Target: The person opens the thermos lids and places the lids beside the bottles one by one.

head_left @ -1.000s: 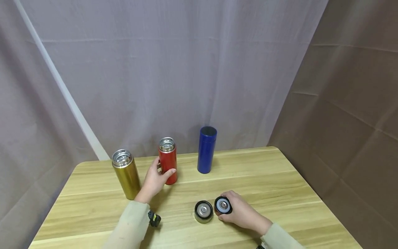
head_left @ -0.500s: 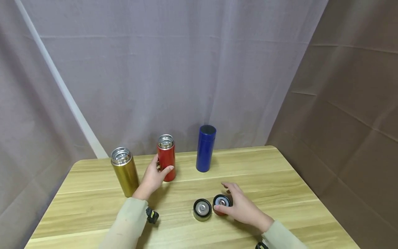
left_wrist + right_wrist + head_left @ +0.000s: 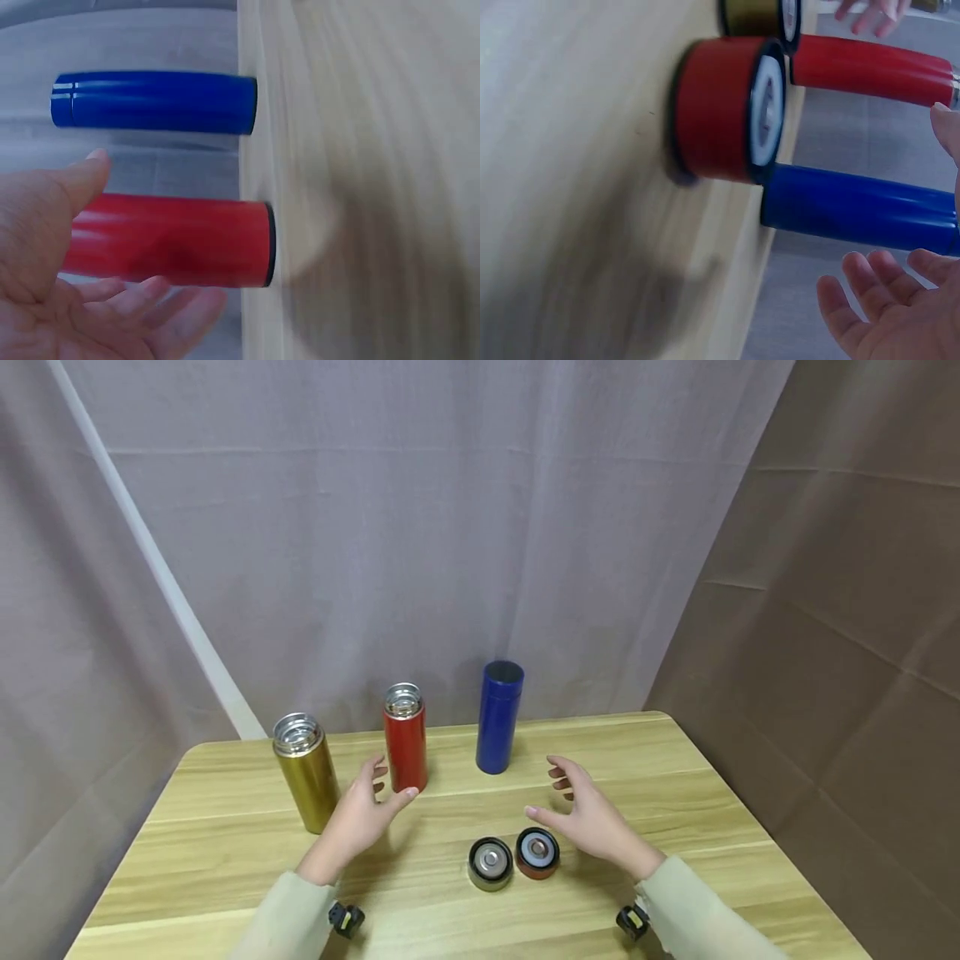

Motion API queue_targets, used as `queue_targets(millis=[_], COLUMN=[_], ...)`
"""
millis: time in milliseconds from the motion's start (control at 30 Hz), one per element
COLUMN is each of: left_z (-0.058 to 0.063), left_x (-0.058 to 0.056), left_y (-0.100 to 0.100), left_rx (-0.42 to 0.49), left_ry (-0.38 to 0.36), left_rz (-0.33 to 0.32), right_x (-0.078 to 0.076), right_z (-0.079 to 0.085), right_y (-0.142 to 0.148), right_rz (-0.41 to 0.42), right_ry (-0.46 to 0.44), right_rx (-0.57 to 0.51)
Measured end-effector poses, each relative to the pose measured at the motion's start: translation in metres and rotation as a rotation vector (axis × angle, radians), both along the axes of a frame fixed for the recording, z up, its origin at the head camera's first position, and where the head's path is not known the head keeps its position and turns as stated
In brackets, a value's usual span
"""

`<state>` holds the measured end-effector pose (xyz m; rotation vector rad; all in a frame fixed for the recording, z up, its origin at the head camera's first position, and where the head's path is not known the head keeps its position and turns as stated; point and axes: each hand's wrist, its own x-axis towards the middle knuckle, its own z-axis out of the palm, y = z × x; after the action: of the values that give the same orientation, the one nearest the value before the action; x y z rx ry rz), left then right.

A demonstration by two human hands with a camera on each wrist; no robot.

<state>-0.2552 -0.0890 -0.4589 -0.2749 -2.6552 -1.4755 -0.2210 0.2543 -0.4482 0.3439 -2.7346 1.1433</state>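
Near the back of the table stands a red thermos (image 3: 406, 747) without its lid, its steel mouth showing. My left hand (image 3: 362, 810) is just in front of it, thumb and fingers spread and apart from it. A blue thermos (image 3: 498, 718) with its top on stands to the right. My right hand (image 3: 588, 814) hovers behind and right of the red lid (image 3: 537, 853), fingers loosely bent and holding nothing. That lid lies upside down beside the gold lid (image 3: 491, 863), also inner side up. The right wrist view shows the red lid (image 3: 716, 109) close by.
An uncapped gold thermos (image 3: 307, 777) stands on the left, near my left forearm. The wooden table (image 3: 675, 793) ends at the back against a grey curtain (image 3: 405, 527). A brown curtain (image 3: 847, 652) hangs along the right side.
My right hand has let go of the red lid, leaving it beside the gold lid, and moved up and away. The left hand has released the red thermos and drawn back toward me.
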Motion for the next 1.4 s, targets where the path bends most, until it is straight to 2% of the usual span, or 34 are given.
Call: queue_targets(millis=[100, 200, 367, 633, 800, 933, 1133, 1300, 1400], left_z=[-0.004, -0.008, -0.014, -0.017, -0.011, -0.008, -0.009, -0.01, -0.01], left_x=[0.007, 0.009, 0.005, -0.005, -0.019, -0.036, -0.058, -0.068, -0.07], left_y=[0.007, 0.014, 0.027, 0.049, 0.071, 0.089, 0.111, 0.123, 0.128], left_rx=[-0.015, 0.004, 0.074, 0.118, 0.106, 0.106, 0.108, 0.117, 0.14], left_ry=[0.016, 0.033, 0.047, 0.037, 0.038, 0.034, -0.014, -0.044, -0.033], left_rz=[-0.051, -0.11, -0.182, -0.211, -0.208, -0.177, -0.146, -0.155, -0.174], right_x=[-0.004, -0.007, -0.008, -0.019, -0.033, -0.046, -0.067, -0.082, -0.086], right_z=[0.007, 0.013, 0.024, 0.04, 0.047, 0.057, 0.07, 0.071, 0.071], right_y=[0.003, 0.004, 0.003, -0.002, -0.007, -0.017, -0.031, -0.035, -0.036], right_rz=[0.006, 0.014, 0.009, -0.016, -0.042, -0.031, -0.022, -0.04, -0.037], right_ry=[0.03, 0.047, 0.056, 0.051, 0.034, 0.053, 0.089, 0.039, 0.006], right_rx=[-0.018, -0.028, -0.025, -0.081, -0.131, -0.192, -0.236, -0.249, -0.258])
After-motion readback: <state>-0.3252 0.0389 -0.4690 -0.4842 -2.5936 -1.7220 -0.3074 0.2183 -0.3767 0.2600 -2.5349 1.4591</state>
